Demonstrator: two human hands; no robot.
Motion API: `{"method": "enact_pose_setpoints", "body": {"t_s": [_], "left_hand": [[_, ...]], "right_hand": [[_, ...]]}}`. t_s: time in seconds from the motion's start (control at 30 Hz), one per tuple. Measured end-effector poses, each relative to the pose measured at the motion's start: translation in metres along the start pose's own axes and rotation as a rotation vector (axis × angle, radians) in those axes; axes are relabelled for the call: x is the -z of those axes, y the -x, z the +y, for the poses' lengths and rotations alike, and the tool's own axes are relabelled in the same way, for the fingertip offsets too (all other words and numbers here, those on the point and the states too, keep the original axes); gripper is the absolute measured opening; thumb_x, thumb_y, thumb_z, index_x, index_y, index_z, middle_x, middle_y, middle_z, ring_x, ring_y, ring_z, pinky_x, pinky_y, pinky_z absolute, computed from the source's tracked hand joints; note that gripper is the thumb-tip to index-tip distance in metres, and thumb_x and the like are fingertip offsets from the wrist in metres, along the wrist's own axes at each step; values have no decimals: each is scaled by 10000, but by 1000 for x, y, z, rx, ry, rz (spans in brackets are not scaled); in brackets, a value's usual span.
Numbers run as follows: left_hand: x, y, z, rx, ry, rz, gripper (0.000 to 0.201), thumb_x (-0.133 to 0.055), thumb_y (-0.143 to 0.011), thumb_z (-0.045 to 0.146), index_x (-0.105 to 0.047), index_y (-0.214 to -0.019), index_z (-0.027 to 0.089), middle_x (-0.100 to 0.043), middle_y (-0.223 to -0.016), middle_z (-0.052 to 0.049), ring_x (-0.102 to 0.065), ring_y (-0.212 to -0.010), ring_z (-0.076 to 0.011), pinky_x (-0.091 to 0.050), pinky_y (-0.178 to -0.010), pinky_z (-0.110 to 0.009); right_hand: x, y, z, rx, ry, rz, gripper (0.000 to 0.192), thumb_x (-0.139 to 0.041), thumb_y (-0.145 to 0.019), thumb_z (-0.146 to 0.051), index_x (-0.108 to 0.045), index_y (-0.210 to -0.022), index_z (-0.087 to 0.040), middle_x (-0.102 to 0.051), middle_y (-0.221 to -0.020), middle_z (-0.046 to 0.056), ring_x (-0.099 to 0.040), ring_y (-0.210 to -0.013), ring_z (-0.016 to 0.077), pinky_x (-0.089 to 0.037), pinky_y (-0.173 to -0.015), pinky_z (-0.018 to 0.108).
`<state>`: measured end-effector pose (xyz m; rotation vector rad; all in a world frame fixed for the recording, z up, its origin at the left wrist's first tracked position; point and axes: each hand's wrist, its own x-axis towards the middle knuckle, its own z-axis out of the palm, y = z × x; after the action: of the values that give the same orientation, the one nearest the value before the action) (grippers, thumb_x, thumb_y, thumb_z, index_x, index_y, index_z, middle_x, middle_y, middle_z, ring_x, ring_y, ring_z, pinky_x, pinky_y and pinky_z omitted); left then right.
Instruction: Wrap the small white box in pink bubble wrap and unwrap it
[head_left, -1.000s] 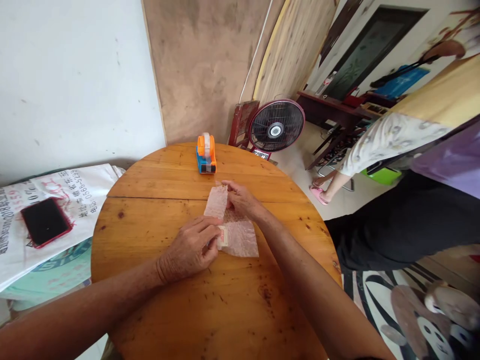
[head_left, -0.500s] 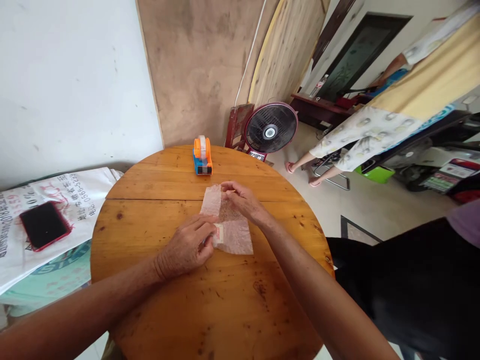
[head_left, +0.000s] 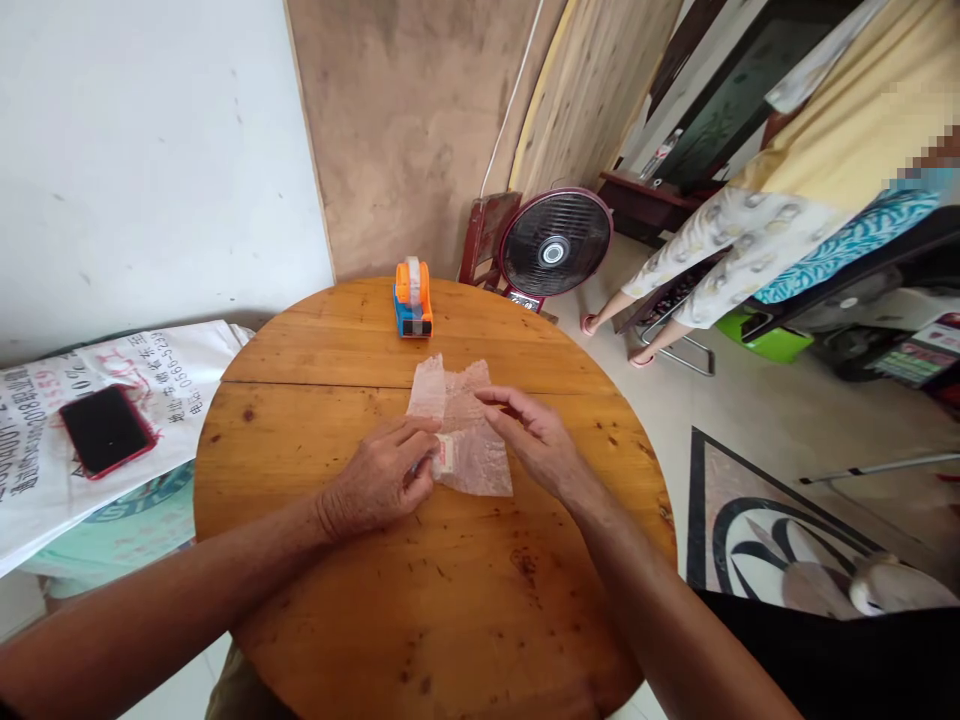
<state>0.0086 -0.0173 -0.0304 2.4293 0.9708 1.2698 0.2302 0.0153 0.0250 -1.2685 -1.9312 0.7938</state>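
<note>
A small sheet of translucent bubble wrap [head_left: 463, 430] lies near the middle of the round wooden table [head_left: 420, 600]. A small white item with red print [head_left: 444, 456] sits at the sheet's near left edge. My left hand [head_left: 382, 478] pinches that item and the wrap's edge between thumb and fingers. My right hand [head_left: 536, 440] rests flat on the sheet's right side, fingers spread and holding nothing. An orange and blue tape dispenser [head_left: 412, 299] stands at the table's far side, well beyond both hands.
A black phone in a red case [head_left: 107, 430] lies on a printed white sack [head_left: 45, 400] at the left. A floor fan [head_left: 554, 245] stands beyond the table. A person in a patterned dress [head_left: 757, 250] stands at the right.
My right hand let go of the wrap's far corner and moved down to the sheet's right side. The folded flap has opened out. The person at the right has shifted.
</note>
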Motion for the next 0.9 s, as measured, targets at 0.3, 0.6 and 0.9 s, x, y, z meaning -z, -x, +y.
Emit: {"method": "enact_pose_setpoints", "body": {"t_s": [0.3,0.6,0.9], "left_hand": [[1,0,1,-8,-25,-3,158,-511,-811,58,-578,-907,164,-697,-1120,-160,-658,-1078,-248,-551,-938,-395],[1,-1,0,-27,-61,5,150,-511,-817,63,-585,-892,170,-704,-1119,-151,-661,-1082,-255,-543,-959,-410],[3,-3,0,-55,-154,-2,151,-528,-814,96,-606,-913,179,-735,-1113,-99,-653,-1074,-273,-491,-910,-446]], "right_hand": [[0,45,-2,-154,325,159,521,-670,-773,-459,-587,-1214,-193,-660,-1122,120,-630,-925,260,-517,-760,398],[-24,42,-1,-361,324,-14,700,-589,-814,-428,-431,-1417,-108,-697,-893,94,-634,-748,239,-490,-709,366],[-36,42,3,-247,-24,90,500,-565,-832,-360,-519,-1291,-167,-705,-933,67,-623,-745,198,-500,-693,327]]}}
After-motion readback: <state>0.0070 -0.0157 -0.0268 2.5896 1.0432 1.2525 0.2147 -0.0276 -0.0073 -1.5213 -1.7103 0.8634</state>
